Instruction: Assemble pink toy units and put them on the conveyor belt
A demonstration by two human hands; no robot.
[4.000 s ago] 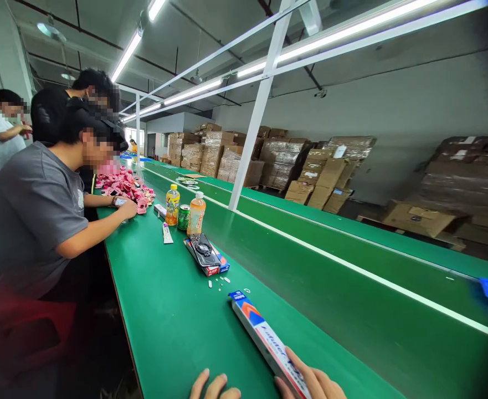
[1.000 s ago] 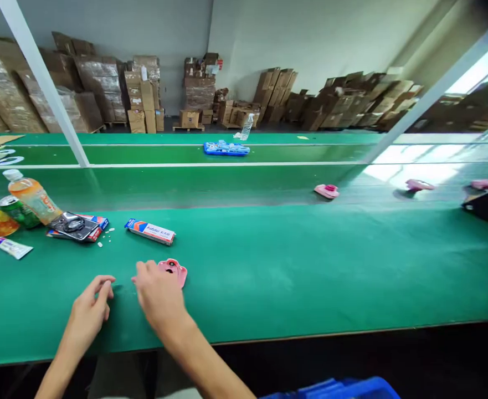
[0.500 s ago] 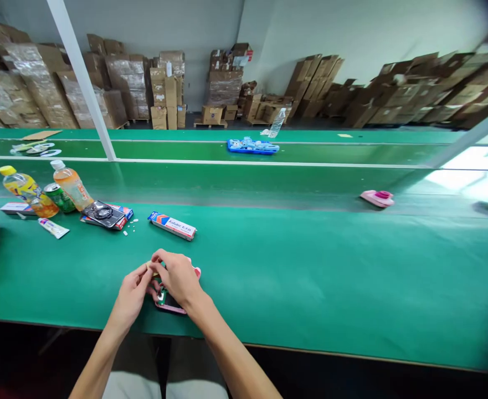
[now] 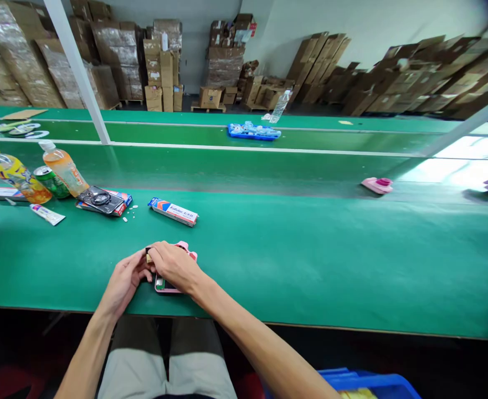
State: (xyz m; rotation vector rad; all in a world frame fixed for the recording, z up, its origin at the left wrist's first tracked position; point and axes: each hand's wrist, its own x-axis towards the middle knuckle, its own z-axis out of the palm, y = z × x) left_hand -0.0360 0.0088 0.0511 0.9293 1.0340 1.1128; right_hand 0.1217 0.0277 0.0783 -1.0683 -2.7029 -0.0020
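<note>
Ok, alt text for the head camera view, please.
Both hands meet over a pink part lying on a green bench: the left hand and right hand pinch a small dark piece above it. To the left stand drink bottles, a can and a long glue box.

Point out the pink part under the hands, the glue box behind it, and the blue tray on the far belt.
pink part (image 4: 184, 247), head view, top edge.
glue box (image 4: 173, 211), head view, printed face.
blue tray (image 4: 252, 134), head view, front rim.

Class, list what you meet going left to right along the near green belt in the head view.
Yellow-capped yellow drink bottle → green drink can → black phone on a red box → long white, orange and blue carton → pink plastic part far right.
</note>
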